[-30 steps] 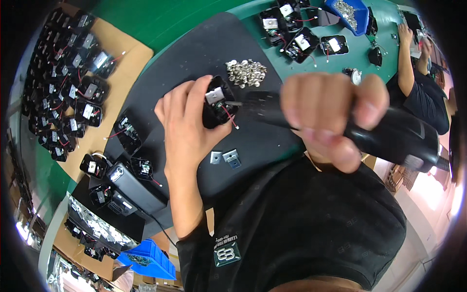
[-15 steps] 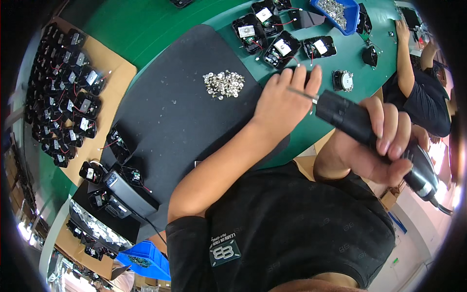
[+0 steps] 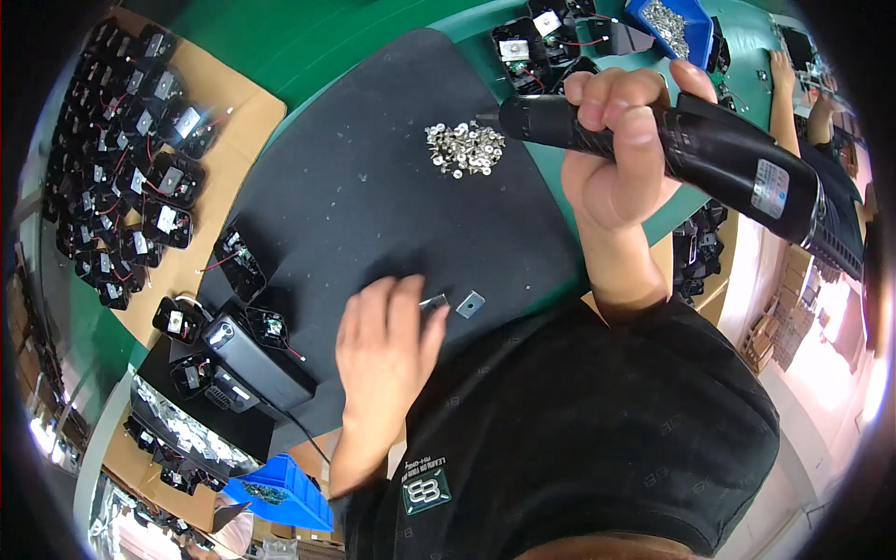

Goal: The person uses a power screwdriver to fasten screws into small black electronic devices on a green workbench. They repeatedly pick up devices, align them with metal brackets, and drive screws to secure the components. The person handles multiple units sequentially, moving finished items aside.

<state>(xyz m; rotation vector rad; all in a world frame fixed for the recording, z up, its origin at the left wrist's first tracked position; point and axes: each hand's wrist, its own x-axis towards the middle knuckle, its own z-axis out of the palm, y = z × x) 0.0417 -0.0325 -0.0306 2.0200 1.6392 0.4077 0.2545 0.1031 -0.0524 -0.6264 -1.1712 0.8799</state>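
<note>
My right hand [image 3: 625,140] is wrapped around a black electric screwdriver [image 3: 737,168], its front end pointing left at the right edge of a pile of silver screws [image 3: 464,149]. The bit tip is hard to make out against the dark mat. Low over the black mat [image 3: 345,205], my left hand [image 3: 385,345] has its fingers stretched and its thumb apart. One small metal plate [image 3: 434,303] lies between thumb and index finger, partly covered. Just right of it rests a second metal plate [image 3: 470,304] with a hole.
Black housings with wires [image 3: 168,177] crowd a cardboard sheet at the left. More housings [image 3: 518,56] and a blue bin of metal parts [image 3: 672,28] stand at the far side. A grey box-shaped device [image 3: 257,359] sits left of my hand. Another person's arm [image 3: 784,103] shows at far right.
My left hand has come back from the far housings to the metal plates near me. The screwdriver in my right hand has swung left and away from me, to the screw pile.
</note>
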